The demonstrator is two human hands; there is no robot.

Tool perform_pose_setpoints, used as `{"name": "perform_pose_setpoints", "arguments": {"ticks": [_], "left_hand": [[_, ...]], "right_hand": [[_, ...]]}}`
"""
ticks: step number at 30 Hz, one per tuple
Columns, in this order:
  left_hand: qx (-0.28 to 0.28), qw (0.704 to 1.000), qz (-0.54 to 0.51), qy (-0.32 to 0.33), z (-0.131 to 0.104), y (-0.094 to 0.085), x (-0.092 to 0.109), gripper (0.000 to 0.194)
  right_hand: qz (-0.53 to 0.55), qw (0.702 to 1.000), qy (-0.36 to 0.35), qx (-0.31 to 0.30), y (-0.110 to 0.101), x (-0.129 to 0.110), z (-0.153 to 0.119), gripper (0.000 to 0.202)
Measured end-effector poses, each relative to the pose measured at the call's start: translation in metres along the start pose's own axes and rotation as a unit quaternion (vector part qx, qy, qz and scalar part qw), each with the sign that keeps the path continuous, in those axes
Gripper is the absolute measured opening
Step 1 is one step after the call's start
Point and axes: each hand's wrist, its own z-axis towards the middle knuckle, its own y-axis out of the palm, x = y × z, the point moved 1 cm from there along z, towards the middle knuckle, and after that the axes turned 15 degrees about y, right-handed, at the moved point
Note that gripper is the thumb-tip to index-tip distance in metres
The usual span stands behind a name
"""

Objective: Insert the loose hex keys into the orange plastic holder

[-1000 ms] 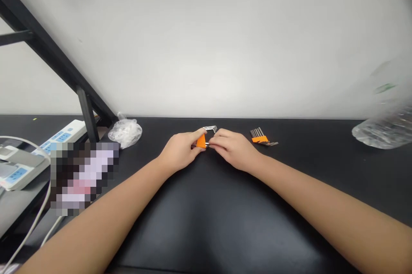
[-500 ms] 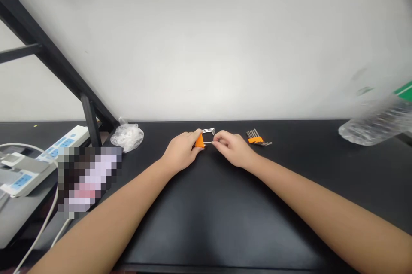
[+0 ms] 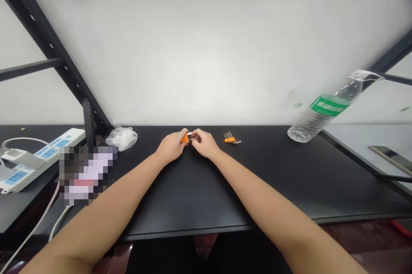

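Between both hands, the hex key set [image 3: 186, 138] shows an orange holder.

A black table [image 3: 322, 171] stands against a plain white wall [image 3: 206, 50], brightly and evenly lit. Black metal frame bars [image 3: 48, 46] slant up at the left, and another [image 3: 391, 57] at the right. A second, lower surface [image 3: 19, 205] sits at the left. Reddish-brown floor [image 3: 370, 244] shows beneath the table's near edge.

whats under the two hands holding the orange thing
Only bare black tabletop shows beneath the left hand and right hand; their palms and fingers cover most of the orange holder.
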Motion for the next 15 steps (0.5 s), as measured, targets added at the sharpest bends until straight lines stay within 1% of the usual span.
{"name": "perform_pose_setpoints", "arguments": {"ticks": [2, 4, 7, 8, 10, 12, 15], "left_hand": [[0.010, 1.000, -0.023, 0.004, -0.003, -0.003, 0.001, 0.036], [0.029, 0.999, -0.034, 0.001, -0.005, -0.005, 0.003, 0.037], [0.044, 0.998, -0.052, 0.007, -0.005, -0.007, 0.005, 0.037], [0.048, 0.997, -0.060, 0.005, -0.005, -0.007, 0.003, 0.038], [0.053, 0.996, -0.078, -0.006, -0.004, -0.006, -0.001, 0.039], [0.061, 0.994, -0.091, -0.008, -0.002, -0.005, -0.008, 0.038], [0.069, 0.993, -0.098, -0.007, -0.001, -0.003, -0.017, 0.040]], "right_hand": [[-0.001, 1.000, -0.025, -0.012, -0.002, 0.001, -0.002, 0.014], [0.011, 0.998, -0.047, -0.041, -0.006, 0.002, -0.004, 0.019], [0.018, 0.996, -0.063, -0.067, -0.010, 0.004, -0.003, 0.024], [0.013, 0.995, -0.066, -0.067, -0.011, 0.005, -0.001, 0.024], [-0.021, 0.995, -0.080, -0.052, -0.012, 0.010, 0.004, 0.022], [-0.068, 0.994, -0.083, -0.018, -0.012, 0.015, 0.010, 0.020], [-0.126, 0.990, -0.056, 0.032, -0.012, 0.025, 0.016, 0.028]]}}
